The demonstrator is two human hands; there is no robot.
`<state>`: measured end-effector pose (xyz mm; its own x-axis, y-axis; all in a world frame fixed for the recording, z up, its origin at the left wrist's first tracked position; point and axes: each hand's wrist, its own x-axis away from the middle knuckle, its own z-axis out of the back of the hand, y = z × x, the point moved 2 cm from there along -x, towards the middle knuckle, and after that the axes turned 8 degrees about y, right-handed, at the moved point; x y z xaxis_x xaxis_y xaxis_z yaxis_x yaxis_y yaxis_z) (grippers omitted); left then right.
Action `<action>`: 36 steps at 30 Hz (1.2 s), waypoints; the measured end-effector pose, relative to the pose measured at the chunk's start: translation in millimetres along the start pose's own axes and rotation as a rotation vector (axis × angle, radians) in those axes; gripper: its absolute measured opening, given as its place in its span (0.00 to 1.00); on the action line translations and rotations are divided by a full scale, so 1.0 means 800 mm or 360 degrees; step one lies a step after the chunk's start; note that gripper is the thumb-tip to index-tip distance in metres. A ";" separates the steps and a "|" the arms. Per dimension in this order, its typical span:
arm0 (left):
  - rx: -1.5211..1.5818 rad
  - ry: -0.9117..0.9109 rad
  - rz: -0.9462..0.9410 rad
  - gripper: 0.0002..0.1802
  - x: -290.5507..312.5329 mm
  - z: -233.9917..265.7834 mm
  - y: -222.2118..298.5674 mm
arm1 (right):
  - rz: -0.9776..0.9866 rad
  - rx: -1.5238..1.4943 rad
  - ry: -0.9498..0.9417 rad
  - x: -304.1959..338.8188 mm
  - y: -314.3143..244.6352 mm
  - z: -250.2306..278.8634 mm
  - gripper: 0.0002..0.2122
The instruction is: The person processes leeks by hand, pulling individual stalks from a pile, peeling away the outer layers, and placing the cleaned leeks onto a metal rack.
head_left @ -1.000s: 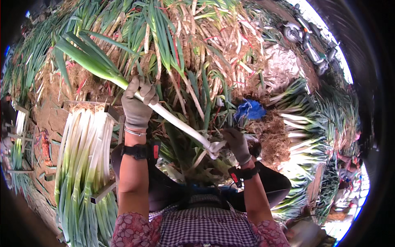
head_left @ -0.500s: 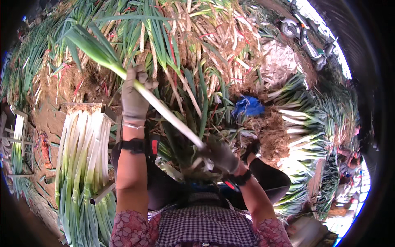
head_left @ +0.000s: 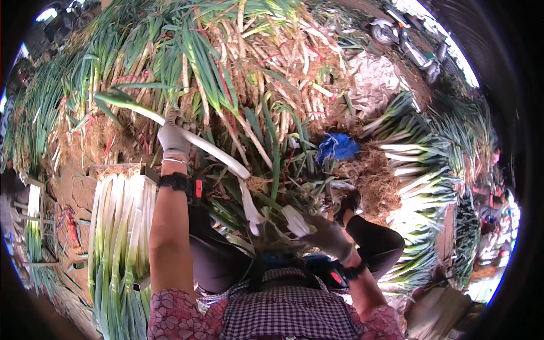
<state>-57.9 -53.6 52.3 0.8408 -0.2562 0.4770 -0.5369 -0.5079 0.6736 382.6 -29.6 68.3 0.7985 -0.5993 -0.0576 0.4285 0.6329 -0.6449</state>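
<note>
My left hand (head_left: 174, 136), in a pale work glove, is closed around the white stalk of a long green onion (head_left: 212, 149). The green onion slants across in front of me, its green top at the far left and its rooted end toward the middle. A loose strip of white skin (head_left: 250, 209) hangs below the root end. My right hand (head_left: 328, 237), gloved and smeared by motion, is lower right, apart from the stalk. A pale peeled piece of onion skin (head_left: 296, 221) sticks out from its fingers, which appear closed on it.
Unpeeled green onions with dry roots and red ties (head_left: 226, 51) heap ahead. Peeled ones lie in a metal-framed rack (head_left: 122, 221) at left and in a row (head_left: 416, 170) at right. Near that row are a blue plastic bag (head_left: 337, 147) and trimmed roots (head_left: 377, 178). A motorbike (head_left: 408, 45) stands far right.
My right hand has pulled away from the root end, down and to the right, with peeled skin at its fingers. My left hand still grips the green onion, whose lower end now hangs free.
</note>
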 end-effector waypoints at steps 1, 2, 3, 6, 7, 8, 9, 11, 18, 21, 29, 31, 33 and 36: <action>0.0017 -0.0092 0.0016 0.08 0.004 -0.005 -0.012 | -0.0201 -0.0305 -0.0003 -0.020 0.002 -0.012 0.24; 0.0038 -0.0192 0.0038 0.09 0.011 -0.009 -0.026 | -0.0400 -0.0606 0.0006 -0.042 0.004 -0.024 0.29; 0.0106 -0.0286 0.0022 0.09 0.015 -0.007 -0.036 | -0.0449 -0.0890 -0.0072 -0.064 0.000 -0.040 0.30; 0.0294 -0.0297 0.0215 0.08 0.032 -0.001 -0.066 | -0.0281 -0.2040 -0.0191 -0.138 -0.031 -0.097 0.26; 0.0349 -0.0292 0.0203 0.09 0.037 -0.007 -0.066 | -0.0481 -0.2123 0.0072 -0.148 -0.045 -0.097 0.17; 0.0350 -0.0306 0.0209 0.09 0.035 -0.009 -0.067 | -0.0637 -0.2419 -0.0064 -0.149 -0.029 -0.104 0.12; 0.0339 -0.0287 0.0190 0.09 0.031 -0.009 -0.068 | -0.0657 -0.2289 -0.0026 -0.139 -0.018 -0.103 0.12; 0.0308 -0.0331 0.0156 0.09 0.015 -0.002 -0.060 | -0.0689 -0.2152 0.0007 -0.096 -0.004 -0.092 0.13; 0.0394 -0.0252 0.0133 0.15 -0.030 0.003 -0.041 | -0.0887 -0.1511 -0.0119 -0.047 -0.002 -0.035 0.25; 0.0441 -0.0349 0.0223 0.12 -0.001 -0.009 -0.069 | -0.0331 -0.1604 0.0194 -0.111 -0.020 -0.058 0.24; 0.0460 -0.0251 0.0286 0.11 0.001 0.005 -0.083 | -0.0785 -0.2064 0.0065 -0.112 -0.045 -0.051 0.10; 0.0351 -0.0151 0.0308 0.08 -0.003 -0.002 -0.088 | -0.0872 -0.1972 0.0057 -0.071 -0.050 -0.005 0.09; 0.0209 -0.0179 0.0338 0.07 0.015 -0.008 -0.106 | -0.0973 -0.1894 0.0079 -0.042 -0.045 -0.004 0.08; 0.0070 -0.0421 0.0535 0.06 0.038 -0.016 -0.127 | -0.0569 -0.1714 0.0183 -0.021 -0.031 -0.001 0.07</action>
<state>21.1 0.9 5.9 0.6116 -0.6127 0.5006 -0.7854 -0.3935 0.4779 358.2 -35.5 84.6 0.6364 -0.7371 0.2275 -0.0062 -0.2998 -0.9540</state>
